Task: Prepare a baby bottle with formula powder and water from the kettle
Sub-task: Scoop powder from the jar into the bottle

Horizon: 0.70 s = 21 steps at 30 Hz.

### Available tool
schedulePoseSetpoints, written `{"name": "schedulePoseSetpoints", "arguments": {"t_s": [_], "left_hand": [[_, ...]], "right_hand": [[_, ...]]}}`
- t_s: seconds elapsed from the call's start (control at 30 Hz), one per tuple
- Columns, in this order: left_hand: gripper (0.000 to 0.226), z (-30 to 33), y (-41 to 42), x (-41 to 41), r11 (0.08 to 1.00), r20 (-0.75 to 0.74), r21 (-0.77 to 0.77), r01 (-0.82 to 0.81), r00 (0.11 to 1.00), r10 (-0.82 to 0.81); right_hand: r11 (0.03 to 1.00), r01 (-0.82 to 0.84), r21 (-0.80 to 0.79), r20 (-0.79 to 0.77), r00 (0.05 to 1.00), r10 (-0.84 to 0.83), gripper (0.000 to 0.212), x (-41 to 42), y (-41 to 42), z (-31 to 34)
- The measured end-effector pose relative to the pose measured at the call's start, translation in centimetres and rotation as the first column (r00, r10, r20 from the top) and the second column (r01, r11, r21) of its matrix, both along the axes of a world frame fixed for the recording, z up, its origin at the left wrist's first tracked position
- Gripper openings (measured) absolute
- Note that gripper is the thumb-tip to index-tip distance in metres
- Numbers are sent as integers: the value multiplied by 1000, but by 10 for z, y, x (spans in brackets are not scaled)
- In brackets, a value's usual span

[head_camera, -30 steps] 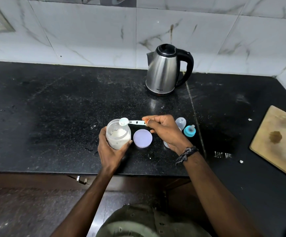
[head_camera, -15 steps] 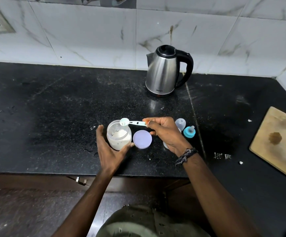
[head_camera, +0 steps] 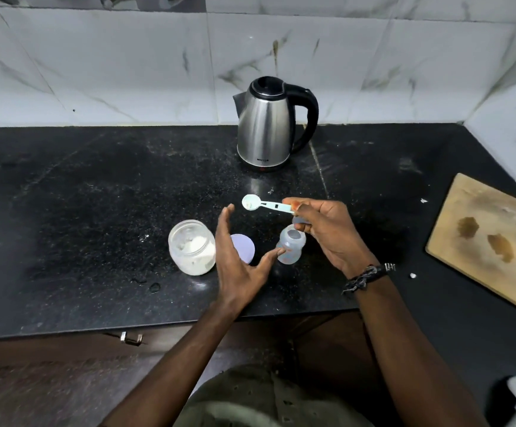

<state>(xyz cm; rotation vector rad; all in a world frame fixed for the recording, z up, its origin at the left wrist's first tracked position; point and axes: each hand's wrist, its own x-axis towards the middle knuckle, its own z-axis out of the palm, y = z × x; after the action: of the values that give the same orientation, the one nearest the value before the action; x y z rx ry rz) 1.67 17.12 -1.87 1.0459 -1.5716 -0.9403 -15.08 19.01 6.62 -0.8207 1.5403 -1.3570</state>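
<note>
We find the right hand (head_camera: 327, 232) pinching the scoop (head_camera: 266, 204), powder aboard, above the bottle (head_camera: 290, 245) on the tabletop (head_camera: 81, 195). The left hand (head_camera: 235, 260) is released, thumb touching the bottle. Next: tip it squarely into the mouth.

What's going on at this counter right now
A person is making up a baby bottle. The right hand pinches a small measuring spoon with white powder in its bowl, held above the counter near the open bottle. The left hand is spread open, its thumb reaching toward the bottle. The open powder jar stands to the left with its lid lying beside it. The kettle sits untouched behind.
</note>
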Motion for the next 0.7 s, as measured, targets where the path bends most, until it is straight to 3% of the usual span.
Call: {"name": "schedulePoseSetpoints", "arguments": {"t_s": [0.2,0.33,0.47,0.6,0.7], "left_hand": [[131,-22,-1,-34,962,167,180,205,958,-235],[127,-31,-4,-51,934,194,245,259,931,-309],[110,-35,-2,-63,937,166,285,203,952,-257],[65,-39,-1,-64,958,119,260,123,980,-159],[56,-37,-4,-60,964,86,238,120,986,-144]], "right_hand": [[992,122,20,33,992,-123,16,-27,28,-2],[986,164,23,18,986,-164,18,-39,41,-7],[981,189,43,1,982,-189,16,-49,50,-12],[975,220,44,31,975,-221,16,-54,52,-14],[974,223,44,42,974,-225,17,-55,51,-14]]}}
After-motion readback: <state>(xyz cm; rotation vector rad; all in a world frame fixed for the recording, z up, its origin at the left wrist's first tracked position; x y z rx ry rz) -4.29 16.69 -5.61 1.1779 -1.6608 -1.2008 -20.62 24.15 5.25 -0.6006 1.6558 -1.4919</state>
